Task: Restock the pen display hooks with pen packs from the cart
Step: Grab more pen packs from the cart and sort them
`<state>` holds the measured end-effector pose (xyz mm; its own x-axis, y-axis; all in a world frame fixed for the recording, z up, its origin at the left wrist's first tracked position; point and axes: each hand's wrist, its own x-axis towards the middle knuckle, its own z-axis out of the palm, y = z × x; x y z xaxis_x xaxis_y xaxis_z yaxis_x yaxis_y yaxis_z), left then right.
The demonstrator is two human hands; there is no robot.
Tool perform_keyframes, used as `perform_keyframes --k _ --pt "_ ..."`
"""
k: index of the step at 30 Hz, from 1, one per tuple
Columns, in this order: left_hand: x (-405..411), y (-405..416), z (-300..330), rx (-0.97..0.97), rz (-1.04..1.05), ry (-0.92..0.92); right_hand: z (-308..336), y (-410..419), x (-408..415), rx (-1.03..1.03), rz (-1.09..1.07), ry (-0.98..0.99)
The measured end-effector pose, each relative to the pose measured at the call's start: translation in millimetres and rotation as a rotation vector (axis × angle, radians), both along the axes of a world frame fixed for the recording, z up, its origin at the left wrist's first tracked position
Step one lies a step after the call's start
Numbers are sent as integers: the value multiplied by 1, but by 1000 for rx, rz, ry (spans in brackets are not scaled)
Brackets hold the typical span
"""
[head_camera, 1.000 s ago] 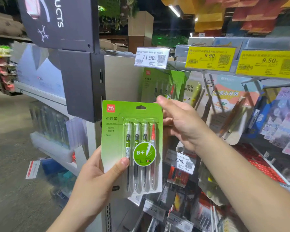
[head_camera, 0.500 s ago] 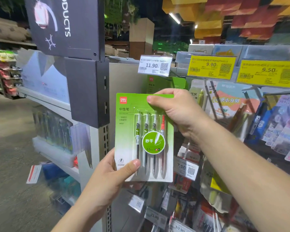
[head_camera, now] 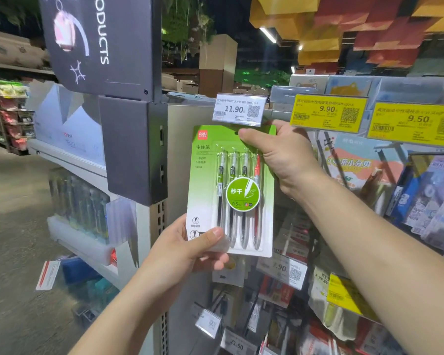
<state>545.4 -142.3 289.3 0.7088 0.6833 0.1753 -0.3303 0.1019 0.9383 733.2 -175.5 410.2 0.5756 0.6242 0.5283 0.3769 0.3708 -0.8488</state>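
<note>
Since half a second ago both hands have carried the pen pack (head_camera: pixel 228 190) up and to the right; its top edge now sits just under the white 11.90 price tag (head_camera: pixel 239 110), where earlier it hung clear below it

Left hand (head_camera: pixel 187 252): grasps the pack's lower left corner, thumb flat across the front of the card beside the clear blister, remaining fingers curled behind and under. Above this hand the card stands upright, face to the camera, barely tilted

Pack, between the hands: green card with a clear blister over four pens. Judged light, fairly stiff along the blister, but the bare card margins likely bend if squeezed. Plastic front looks slick; the card edges give better purchase. Best hold is as now, by opposite corners, which leaves the hang slot free and keeps the top edge square to the hook

Right hand (head_camera: pixel 280 155): pinches the top right of the card, thumb laid over the front near the hang slot, fingers hidden behind. The slot itself is mostly covered by the thumb and tag, and the hook is not visible, so whether it has engaged I cannot tell

Right of this hand: yellow price tags (head_camera: pixel 328 112) and other hanging stationery packs (head_camera: pixel 354 167), close by but apart from the pen pack
</note>
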Motion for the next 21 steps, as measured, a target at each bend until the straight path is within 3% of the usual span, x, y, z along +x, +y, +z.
perform_keyframes --k 21 --pt "15 2 3 61 61 -112 4 13 17 -1 -36 -46"
